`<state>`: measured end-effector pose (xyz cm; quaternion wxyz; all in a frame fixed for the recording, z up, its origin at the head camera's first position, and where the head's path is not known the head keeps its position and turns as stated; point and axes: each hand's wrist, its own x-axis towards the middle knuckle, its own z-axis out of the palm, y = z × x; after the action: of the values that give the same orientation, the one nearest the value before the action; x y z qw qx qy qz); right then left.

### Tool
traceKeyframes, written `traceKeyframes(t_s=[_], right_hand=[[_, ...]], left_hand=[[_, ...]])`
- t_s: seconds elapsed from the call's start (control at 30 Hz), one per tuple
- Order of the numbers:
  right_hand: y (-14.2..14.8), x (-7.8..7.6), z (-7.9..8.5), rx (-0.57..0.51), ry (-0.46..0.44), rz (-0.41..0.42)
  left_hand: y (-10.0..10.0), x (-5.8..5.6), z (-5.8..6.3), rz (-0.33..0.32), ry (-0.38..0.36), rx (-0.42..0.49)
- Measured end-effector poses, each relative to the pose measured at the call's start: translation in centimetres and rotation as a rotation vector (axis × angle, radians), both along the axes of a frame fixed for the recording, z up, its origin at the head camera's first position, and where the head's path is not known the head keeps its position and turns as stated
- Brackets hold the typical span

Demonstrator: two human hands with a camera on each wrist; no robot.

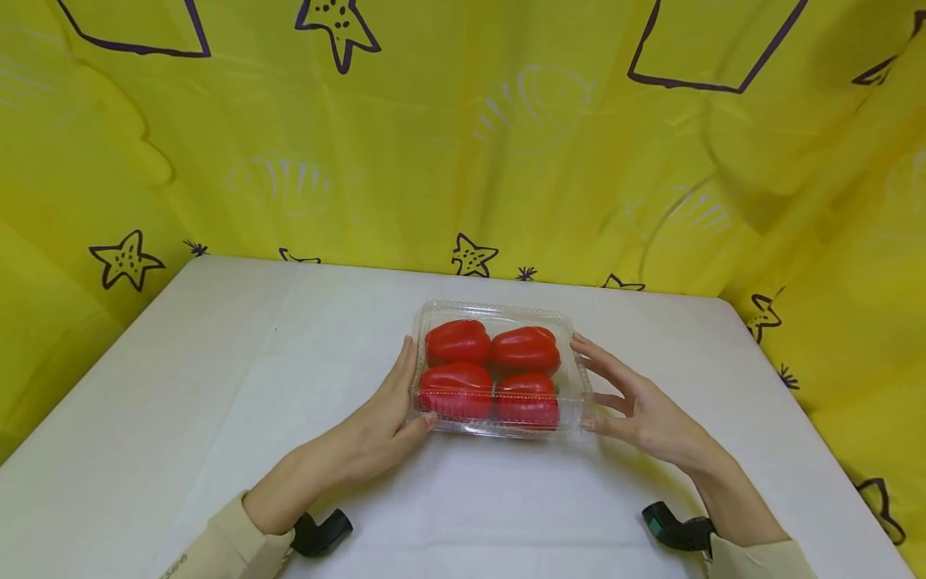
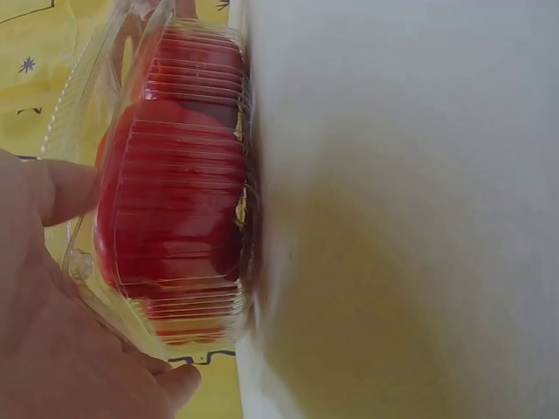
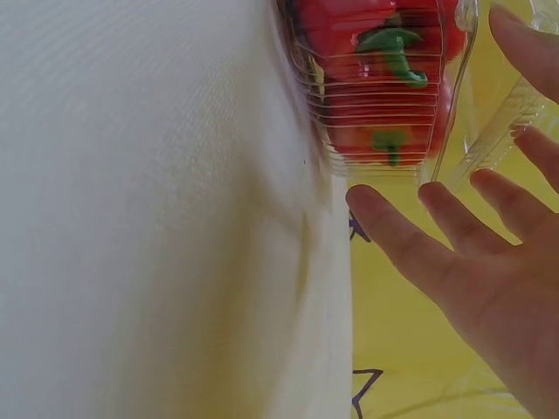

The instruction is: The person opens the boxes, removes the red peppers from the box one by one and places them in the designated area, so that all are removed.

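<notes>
A clear plastic clamshell box (image 1: 502, 430) stands on the white table, with several red bell peppers (image 1: 526, 350) inside; green stems show through its side in the right wrist view. My left hand (image 1: 379, 426) holds the near left corner, thumb on the front and fingers along the left side. In the left wrist view the thumb (image 2: 70, 190) presses near the lid's edge. At the right side, my right hand (image 1: 651, 414) has spread, nearly straight fingers (image 3: 397, 236) beside the plastic. Whether every right fingertip touches it is hard to tell.
The white-covered table (image 1: 166, 402) runs back to a yellow curtain (image 1: 405, 161) printed with stars and fish. The curtain also hangs along both sides. A black wrist device (image 1: 321, 533) sits by the left cuff, another (image 1: 676, 528) by the right cuff.
</notes>
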<state>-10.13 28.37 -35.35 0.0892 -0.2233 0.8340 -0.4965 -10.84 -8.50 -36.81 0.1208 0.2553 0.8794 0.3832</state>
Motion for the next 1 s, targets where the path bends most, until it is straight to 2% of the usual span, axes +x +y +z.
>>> traceKeyframes(t_s=[0.23, 0.5, 0.63, 0.87, 1.0], right_hand=[[0.1, 0.1, 0.0, 0.004, -0.008, -0.020], [0.1, 0.1, 0.2, -0.008, 0.007, 0.001], [-0.1, 0.1, 0.6, -0.019, 0.042, 0.021], [-0.5, 0.2, 1.1, 0.018, 0.066, -0.026], [-0.4, 0.2, 1.4, 0.017, 0.045, -0.052]], left_hand=[[0.1, 0.1, 0.3, -0.019, 0.002, -0.032], [-0.2, 0.2, 0.8, -0.021, 0.085, -0.121], [-1.0, -0.3, 1.2, -0.012, 0.101, -0.160], [-1.9, -1.5, 1.4, 0.040, 0.039, -0.103], [-2.0, -1.8, 1.5, 0.019, 0.073, -0.158]])
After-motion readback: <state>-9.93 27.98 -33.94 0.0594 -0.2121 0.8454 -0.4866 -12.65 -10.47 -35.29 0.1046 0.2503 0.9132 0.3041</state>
